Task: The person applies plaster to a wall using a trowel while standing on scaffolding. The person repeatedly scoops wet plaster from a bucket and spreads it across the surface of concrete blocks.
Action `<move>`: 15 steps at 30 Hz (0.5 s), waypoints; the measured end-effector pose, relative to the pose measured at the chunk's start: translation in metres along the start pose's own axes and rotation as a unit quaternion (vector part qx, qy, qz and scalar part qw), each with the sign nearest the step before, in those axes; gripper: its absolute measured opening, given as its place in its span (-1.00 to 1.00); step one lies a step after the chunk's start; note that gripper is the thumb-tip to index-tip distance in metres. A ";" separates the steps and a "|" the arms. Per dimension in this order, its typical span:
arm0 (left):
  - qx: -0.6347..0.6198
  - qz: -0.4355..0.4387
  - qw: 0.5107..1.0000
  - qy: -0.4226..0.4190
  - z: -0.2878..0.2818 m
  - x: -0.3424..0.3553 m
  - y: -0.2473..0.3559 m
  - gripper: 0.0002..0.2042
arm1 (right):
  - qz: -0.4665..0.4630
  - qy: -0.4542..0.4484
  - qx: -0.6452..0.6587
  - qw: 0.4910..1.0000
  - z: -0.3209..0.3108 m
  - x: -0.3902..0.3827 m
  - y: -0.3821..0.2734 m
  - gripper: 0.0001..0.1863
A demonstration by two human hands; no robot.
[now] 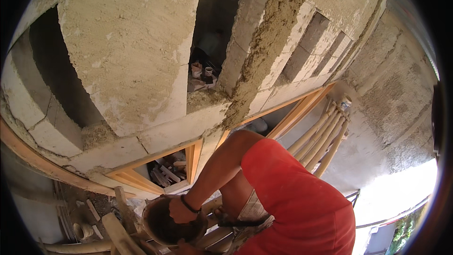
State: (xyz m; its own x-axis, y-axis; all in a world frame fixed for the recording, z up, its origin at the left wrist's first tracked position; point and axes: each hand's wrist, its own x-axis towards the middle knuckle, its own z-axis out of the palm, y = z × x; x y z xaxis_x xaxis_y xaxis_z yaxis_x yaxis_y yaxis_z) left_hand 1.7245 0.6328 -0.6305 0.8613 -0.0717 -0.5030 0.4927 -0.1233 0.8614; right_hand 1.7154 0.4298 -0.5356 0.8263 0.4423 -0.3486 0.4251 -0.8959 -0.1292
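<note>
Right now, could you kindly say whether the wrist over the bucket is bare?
No, a dark band circles the wrist of the right hand, which reaches into the bucket.

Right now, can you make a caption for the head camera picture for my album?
A right hand inside a round bucket, red sleeve above, before a rough, patchy wall.

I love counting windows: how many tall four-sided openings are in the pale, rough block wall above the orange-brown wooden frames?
4: a dark left opening, a dark top-middle opening, a slim right-hand opening and a slimmer far-right opening. More may be hidden.
</note>
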 end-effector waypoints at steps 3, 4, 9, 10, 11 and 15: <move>0.006 0.000 1.000 0.003 -0.005 0.001 -0.002 -0.38 | 0.085 -0.021 0.010 0.996 -0.001 0.003 0.025 -0.76; 0.008 0.003 1.000 -0.001 -0.006 0.001 -0.003 -0.39 | 0.120 -0.031 0.013 0.992 0.005 0.004 0.030 -0.75; 0.041 0.052 0.998 -0.015 -0.006 -0.001 -0.004 -0.35 | 0.041 -0.247 0.058 0.967 0.058 0.028 0.016 -0.68; 0.044 0.051 0.998 -0.008 -0.009 -0.001 -0.002 -0.33 | 0.021 -0.258 0.081 0.963 0.059 0.035 0.010 -0.66; 0.069 0.010 0.997 -0.025 -0.011 0.010 -0.027 -0.34 | 0.025 -0.320 0.116 0.940 0.053 0.021 0.005 -0.63; -0.017 0.003 0.998 -0.055 0.004 -0.018 0.008 -0.39 | 0.075 -0.227 0.209 0.948 0.041 0.012 0.018 -0.61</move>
State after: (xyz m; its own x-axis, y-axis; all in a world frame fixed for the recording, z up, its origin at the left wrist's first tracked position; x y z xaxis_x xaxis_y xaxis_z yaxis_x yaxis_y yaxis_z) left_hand 1.7124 0.6287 -0.6152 0.8466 -0.1812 -0.5004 0.4925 -0.0896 0.8657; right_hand 1.7173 0.4174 -0.5800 0.5823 0.3298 -0.7431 0.0539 -0.9277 -0.3695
